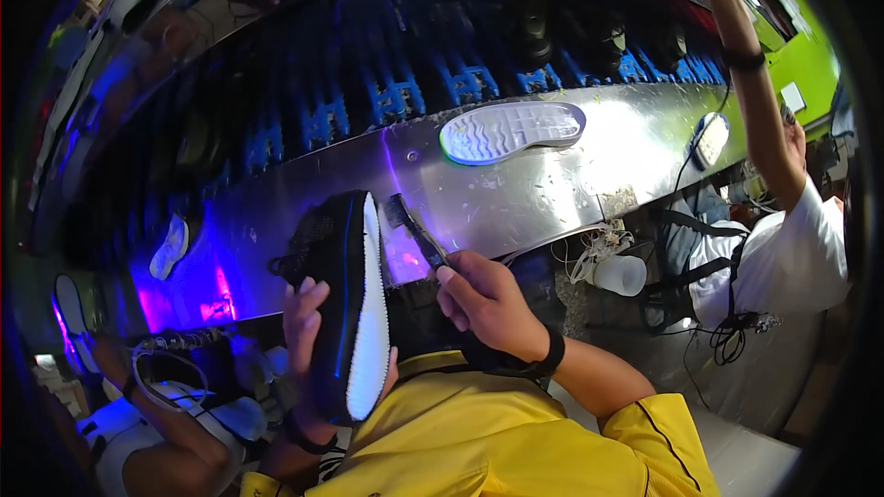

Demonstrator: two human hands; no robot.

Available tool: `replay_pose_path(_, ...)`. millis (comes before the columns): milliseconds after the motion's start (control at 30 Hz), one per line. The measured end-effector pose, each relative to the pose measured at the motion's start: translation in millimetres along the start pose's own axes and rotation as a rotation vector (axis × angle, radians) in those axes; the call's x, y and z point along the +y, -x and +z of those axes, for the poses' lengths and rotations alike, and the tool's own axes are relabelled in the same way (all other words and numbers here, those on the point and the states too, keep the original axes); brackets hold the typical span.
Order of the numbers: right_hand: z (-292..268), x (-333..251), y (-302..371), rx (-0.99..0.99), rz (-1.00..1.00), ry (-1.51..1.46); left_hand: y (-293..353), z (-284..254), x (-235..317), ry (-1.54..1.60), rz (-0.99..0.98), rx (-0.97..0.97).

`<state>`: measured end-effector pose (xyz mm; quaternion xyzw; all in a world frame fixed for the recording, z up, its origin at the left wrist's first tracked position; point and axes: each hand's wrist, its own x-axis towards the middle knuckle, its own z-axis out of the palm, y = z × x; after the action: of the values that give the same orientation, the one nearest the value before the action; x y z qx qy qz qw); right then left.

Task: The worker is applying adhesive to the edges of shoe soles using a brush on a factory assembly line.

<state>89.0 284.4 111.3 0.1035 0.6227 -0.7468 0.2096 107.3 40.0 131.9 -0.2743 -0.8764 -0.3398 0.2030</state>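
Observation:
My left hand [303,315] is wrapped round a black shoe upper [333,313], holding it upright with its white stitched underside [370,340] turned to the right. A thin blue line runs along the upper's side. In my right hand [493,299] is a small dark-handled brush [419,235], gripped between thumb and fingers. Its bristle head points up and away, just right of the shoe's far end and apart from it. Beyond the brush a white shoe sole [512,133] with a wavy pattern lies on the metal bench [516,207].
A dark conveyor [368,55] with blue parts runs behind the bench, carrying dark shoes. More soles [168,247] lie along the bench. A white cup [619,274] and tangled cords are below its right edge. Co-workers sit left and right; another in yellow is across.

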Motion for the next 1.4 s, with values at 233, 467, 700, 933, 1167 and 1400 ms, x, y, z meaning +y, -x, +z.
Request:
replay_pose_path(233, 30.8, 20.6, -21.8, 0.016, -0.202, 0.219, 30.8, 14.5, -1.9, -0.094, -0.037, 0.05)
replay_pose_path(467, 26.3, 18.3, 22.3, -0.035, -0.365, 0.521, 47.9, 27.7, -8.5, -0.056, -0.03, 0.128)
replay_pose_path(700, -11.2, -24.8, 57.2, -0.298, -0.115, 0.413, 52.3, 25.3, -9.9, -0.057, -0.031, 0.109)
replay_pose_path(933, -15.1, -1.1, 3.0, -0.036, -0.133, 0.36, 54.1, 20.4, -14.2, -0.017, -0.045, 0.11)
replay_pose_path(1167, -7.2, 13.0, -57.9, 0.32, -0.298, 0.562, 70.6, 29.6, -19.6, -0.074, -0.054, 0.147)
replay_pose_path(1400, -0.7, 17.6, -82.6, 0.269, -0.174, 0.552, 80.7, 36.6, -31.4, -0.04, -0.021, 0.213)
